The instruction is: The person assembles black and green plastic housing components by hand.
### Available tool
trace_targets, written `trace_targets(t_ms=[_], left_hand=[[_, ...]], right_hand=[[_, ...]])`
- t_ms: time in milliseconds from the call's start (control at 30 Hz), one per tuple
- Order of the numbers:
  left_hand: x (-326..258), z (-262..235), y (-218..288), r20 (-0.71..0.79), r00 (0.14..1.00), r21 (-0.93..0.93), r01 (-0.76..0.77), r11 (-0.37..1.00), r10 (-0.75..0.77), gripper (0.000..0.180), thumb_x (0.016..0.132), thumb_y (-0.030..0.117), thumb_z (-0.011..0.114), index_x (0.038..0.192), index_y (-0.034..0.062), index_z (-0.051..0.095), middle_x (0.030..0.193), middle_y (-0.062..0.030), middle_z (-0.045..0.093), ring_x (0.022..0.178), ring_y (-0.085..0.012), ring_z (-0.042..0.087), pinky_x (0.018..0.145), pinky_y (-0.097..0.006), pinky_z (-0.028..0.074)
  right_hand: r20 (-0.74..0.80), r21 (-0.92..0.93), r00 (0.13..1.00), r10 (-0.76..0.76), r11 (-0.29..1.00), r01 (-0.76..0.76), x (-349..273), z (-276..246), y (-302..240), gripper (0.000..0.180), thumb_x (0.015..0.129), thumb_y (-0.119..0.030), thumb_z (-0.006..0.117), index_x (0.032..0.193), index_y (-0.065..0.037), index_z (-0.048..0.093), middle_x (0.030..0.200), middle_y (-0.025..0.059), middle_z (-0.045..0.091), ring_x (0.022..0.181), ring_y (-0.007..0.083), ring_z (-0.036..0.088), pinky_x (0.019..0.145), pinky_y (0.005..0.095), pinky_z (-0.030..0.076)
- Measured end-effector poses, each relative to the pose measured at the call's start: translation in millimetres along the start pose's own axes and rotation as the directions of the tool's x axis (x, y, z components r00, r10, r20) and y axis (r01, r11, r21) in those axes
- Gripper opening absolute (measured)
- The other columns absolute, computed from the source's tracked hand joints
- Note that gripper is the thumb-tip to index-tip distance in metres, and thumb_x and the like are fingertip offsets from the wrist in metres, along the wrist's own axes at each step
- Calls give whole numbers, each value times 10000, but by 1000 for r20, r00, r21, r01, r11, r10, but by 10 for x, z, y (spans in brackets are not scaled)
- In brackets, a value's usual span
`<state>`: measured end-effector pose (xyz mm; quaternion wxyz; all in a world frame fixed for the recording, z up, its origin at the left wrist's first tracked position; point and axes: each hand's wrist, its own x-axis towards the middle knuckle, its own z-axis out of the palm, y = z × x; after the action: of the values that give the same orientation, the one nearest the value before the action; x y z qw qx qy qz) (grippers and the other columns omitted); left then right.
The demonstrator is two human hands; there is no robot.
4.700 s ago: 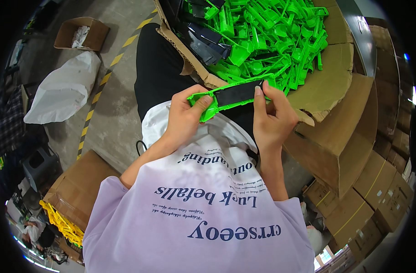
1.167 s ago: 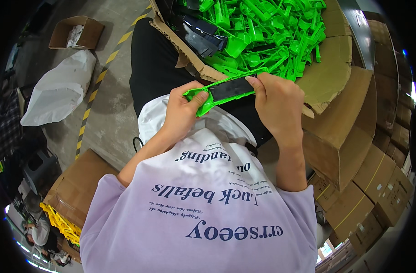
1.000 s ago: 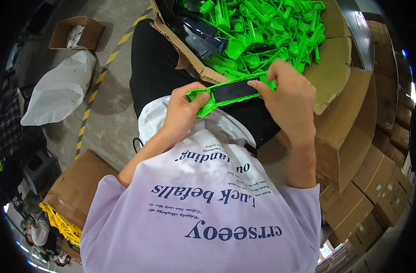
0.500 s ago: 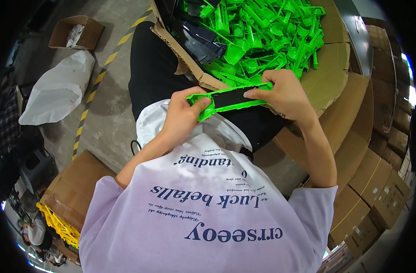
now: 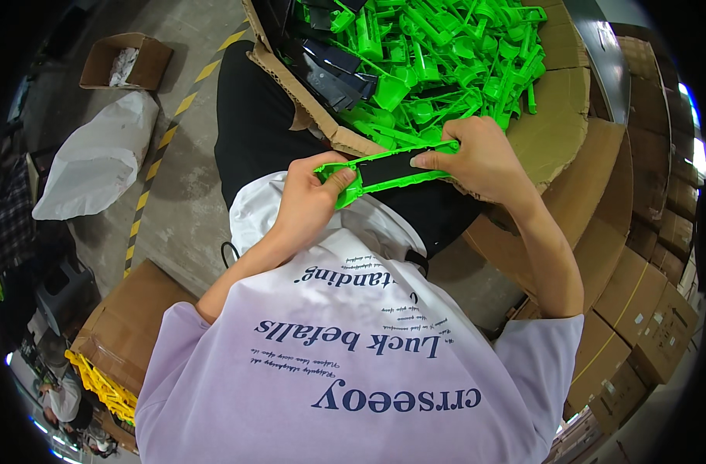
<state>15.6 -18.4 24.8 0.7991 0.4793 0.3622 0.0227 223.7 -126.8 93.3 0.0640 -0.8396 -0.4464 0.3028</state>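
Between my hands is a long green plastic frame [image 5: 407,184] with a flat black panel [image 5: 385,168] set along its middle. My left hand [image 5: 310,188] grips the wider left end, thumb on top. At the right end my right hand [image 5: 476,155] holds the frame, its thumb pressing on the black panel. The fingers under the frame are mostly hidden. Just beyond it stands a big open carton [image 5: 306,100], heaped with loose green plastic parts [image 5: 438,62]. Dark flat panels [image 5: 330,73] lie at the left side of that heap.
On the floor at left are a white sack [image 5: 98,158] and a small open box [image 5: 129,58] beside a yellow-black floor stripe [image 5: 161,151]. A brown carton [image 5: 129,317] and yellow plastic parts [image 5: 102,387] stand lower left. Stacked cartons [image 5: 639,309] line the right.
The view has shifted slightly. My right thumb has slid a little to the left on the black panel; both hands keep their hold on the green frame.
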Motion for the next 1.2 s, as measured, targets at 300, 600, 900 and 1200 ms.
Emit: trace_targets(t_ms=[300,600,900,1200], left_hand=[[102,51,42,9,998,-6,-55,998,55,76,882,25,587,880,-44,618,693,-35,587,599,-75,515,524,-231,408],[73,-152,-184,-6,896,14,-444,896,445,50,730,8,654,776,-4,638,666,-86,602,608,-131,549,542,-320,431],[-165,-144,300,225,815,65,-559,827,533,98,875,91,587,864,0,623,620,-33,575,545,-69,503,484,-249,382],[90,-248,59,286,937,-12,-207,978,202,342,993,205,400,1286,87,531,707,-65,637,458,-75,528,449,-210,425]], right_hand=[[13,-119,1000,-28,992,30,74,-74,64,536,689,-451,761,775,62,632,750,224,599,716,345,587,662,406,459],[-6,166,903,-430,890,425,134,-2,-216,167,689,-136,700,829,-47,688,779,122,648,737,310,610,672,397,461],[-12,417,983,-184,893,172,-439,25,9,178,815,-77,662,957,-7,582,714,120,548,514,192,490,521,347,485],[-655,698,166,737,506,507,-1288,-277,1326,364,919,-234,512,1146,46,561,1050,218,632,719,281,630,624,375,480]])
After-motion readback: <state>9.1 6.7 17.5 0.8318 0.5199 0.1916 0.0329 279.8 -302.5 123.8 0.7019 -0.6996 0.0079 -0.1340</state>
